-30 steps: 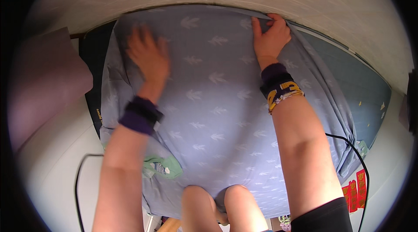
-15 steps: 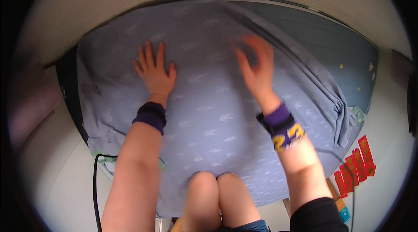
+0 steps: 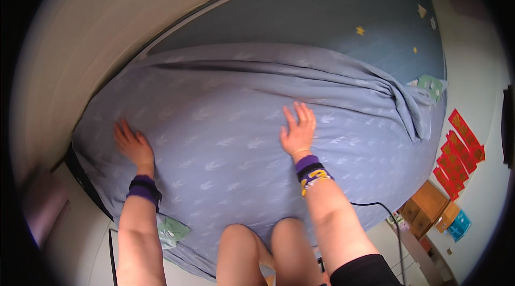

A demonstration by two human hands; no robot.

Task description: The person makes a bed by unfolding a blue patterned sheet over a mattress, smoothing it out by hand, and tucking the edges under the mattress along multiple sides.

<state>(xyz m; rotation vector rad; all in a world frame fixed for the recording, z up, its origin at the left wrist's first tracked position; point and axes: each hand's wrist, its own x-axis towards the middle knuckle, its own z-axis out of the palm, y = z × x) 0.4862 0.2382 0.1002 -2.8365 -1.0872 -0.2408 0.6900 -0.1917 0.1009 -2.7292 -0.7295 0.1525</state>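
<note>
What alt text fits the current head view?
A person's left hand and right hand lie open on a grey-blue leaf-patterned sheet partly covering a dark teal, star-dotted mattress. The sheet's far edge lies in folds; the person's knees show at bottom centre.

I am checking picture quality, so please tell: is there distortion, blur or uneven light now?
Head view: lens bows the far edge of the slate star-printed mattress; head view: mauve shape at left looks soft; head view: lavender-blue leaf-printed fabric sheet dims toward upper left.
</note>
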